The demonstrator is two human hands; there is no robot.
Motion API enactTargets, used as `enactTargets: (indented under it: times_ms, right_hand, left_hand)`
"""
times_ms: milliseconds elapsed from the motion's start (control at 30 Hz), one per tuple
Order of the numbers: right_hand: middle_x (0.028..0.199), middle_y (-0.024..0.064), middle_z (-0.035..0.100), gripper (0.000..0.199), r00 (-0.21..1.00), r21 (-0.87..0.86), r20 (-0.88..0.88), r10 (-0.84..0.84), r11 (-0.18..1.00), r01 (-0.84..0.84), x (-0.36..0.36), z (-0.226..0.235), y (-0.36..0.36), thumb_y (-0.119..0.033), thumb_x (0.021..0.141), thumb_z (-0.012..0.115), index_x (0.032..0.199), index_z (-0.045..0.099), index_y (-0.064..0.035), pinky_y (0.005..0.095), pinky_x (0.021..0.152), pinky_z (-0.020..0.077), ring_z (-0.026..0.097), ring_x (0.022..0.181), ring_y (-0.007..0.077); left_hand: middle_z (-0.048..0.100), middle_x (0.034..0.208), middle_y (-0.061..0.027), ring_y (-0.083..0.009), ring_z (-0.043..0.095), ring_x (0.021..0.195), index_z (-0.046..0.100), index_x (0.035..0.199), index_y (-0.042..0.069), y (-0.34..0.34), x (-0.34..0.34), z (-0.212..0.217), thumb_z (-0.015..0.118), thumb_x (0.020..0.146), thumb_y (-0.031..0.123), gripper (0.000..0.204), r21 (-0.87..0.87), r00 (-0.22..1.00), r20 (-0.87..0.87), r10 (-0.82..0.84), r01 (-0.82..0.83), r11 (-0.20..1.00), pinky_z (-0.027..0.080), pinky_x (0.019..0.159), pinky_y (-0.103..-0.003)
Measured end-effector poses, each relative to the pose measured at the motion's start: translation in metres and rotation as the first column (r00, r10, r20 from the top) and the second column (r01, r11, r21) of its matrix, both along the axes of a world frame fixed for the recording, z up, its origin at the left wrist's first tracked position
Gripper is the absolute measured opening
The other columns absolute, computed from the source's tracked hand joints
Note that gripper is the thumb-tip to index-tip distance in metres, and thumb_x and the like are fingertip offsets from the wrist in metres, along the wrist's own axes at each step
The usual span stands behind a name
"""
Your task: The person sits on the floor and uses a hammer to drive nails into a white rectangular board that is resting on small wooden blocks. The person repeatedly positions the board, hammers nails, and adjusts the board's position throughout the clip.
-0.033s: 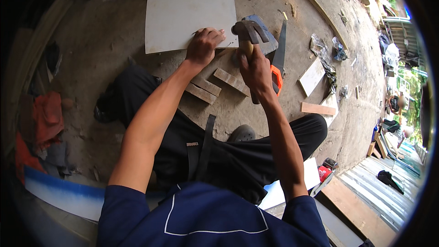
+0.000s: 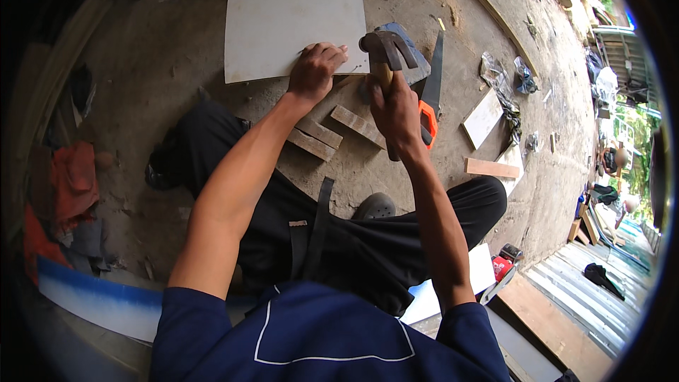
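Observation:
My right hand is closed around the wooden handle of a claw hammer. The hammer's dark metal head is over the near right corner of a white board, its striking face toward my left hand. On the board's near edge, my left hand rests with curled fingers, the tips close together beside the hammer face. What those fingertips hold, if anything, is too small to make out. Several tiny dark bits, perhaps nails, lie on the board near that corner. Part of the board's near edge is hidden under my left hand.
A handsaw with an orange-and-black handle lies right of the hammer, beside a dark bluish slab. Wood blocks lie between the board and my crossed legs. White offcuts, a wood strip and plastic scraps are at the right.
The hammer head has shifted very slightly. My left hand and the board look the same.

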State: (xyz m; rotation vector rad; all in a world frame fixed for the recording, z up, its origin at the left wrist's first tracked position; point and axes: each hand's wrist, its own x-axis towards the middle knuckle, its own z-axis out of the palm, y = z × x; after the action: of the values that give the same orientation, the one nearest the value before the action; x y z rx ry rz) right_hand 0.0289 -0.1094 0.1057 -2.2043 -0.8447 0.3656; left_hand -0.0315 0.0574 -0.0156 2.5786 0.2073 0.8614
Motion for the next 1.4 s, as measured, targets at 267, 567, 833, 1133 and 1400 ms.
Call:
enactTargets:
  times_ms: [267, 567, 833, 1133, 1400]
  right_hand:
    - [0.080, 0.0321, 0.062, 0.024, 0.992, -0.238, -0.114, 0.046, 0.969, -0.073, 0.015, -0.019, -0.003, -0.019, 0.090, 0.059, 0.105, 0.051, -0.0016, 0.0524, 0.069, 0.0468, 0.060, 0.080, 0.0517]
    - [0.078, 0.0326, 0.061, 0.025, 0.995, -0.119, -0.102, -0.021, 0.993, 0.008, 0.004, -0.041, -0.008, -0.021, 0.090, 0.059, 0.101, 0.049, -0.0001, 0.0521, 0.067, 0.0467, 0.060, 0.076, 0.0514]
    - [0.081, 0.0311, 0.063, 0.028, 0.991, -0.072, -0.113, -0.077, 0.995, 0.069, -0.004, -0.029, -0.011, -0.022, 0.090, 0.059, 0.107, 0.051, -0.0008, 0.0521, 0.069, 0.0466, 0.061, 0.080, 0.0499]
    - [0.080, 0.0308, 0.062, 0.027, 0.994, -0.045, -0.098, -0.051, 0.998, 0.047, 0.000, -0.020, -0.007, -0.021, 0.089, 0.060, 0.103, 0.049, 0.0004, 0.0513, 0.068, 0.0475, 0.061, 0.079, 0.0503]
    - [0.078, 0.0313, 0.061, 0.025, 0.995, -0.102, -0.097, -0.019, 0.995, 0.009, 0.002, -0.018, -0.007, -0.020, 0.090, 0.059, 0.100, 0.048, 0.0002, 0.0525, 0.067, 0.0469, 0.061, 0.079, 0.0505]
  left_hand:
    - [0.063, 0.111, -0.0012, -0.0225, 0.055, 0.113, 0.063, 0.110, 0.009, 0.001, 0.001, -0.005, 0.059, 0.064, -0.011, 0.050, 0.007, 1.000, 0.012, 0.022, -0.022, 1.000, 0.043, 0.098, -0.036]
    - [0.064, 0.110, -0.0013, -0.0218, 0.055, 0.111, 0.063, 0.112, 0.009, -0.002, 0.001, 0.000, 0.061, 0.067, -0.010, 0.049, 0.018, 1.000, -0.010, 0.010, -0.010, 1.000, 0.044, 0.098, -0.037]
    - [0.064, 0.109, -0.0009, -0.0224, 0.056, 0.110, 0.065, 0.111, 0.008, 0.000, 0.002, -0.002, 0.060, 0.068, -0.010, 0.047, 0.029, 1.000, 0.011, -0.007, 0.006, 1.000, 0.044, 0.097, -0.037]
    - [0.064, 0.116, 0.0005, -0.0221, 0.054, 0.114, 0.064, 0.107, 0.009, 0.005, 0.000, 0.000, 0.061, 0.068, -0.009, 0.043, 0.052, 1.000, -0.022, -0.014, 0.015, 0.999, 0.042, 0.099, -0.038]
    - [0.064, 0.117, 0.0008, -0.0222, 0.055, 0.114, 0.065, 0.105, 0.009, 0.005, 0.001, 0.002, 0.062, 0.069, -0.008, 0.040, 0.055, 1.000, -0.025, -0.006, 0.007, 0.998, 0.043, 0.099, -0.037]
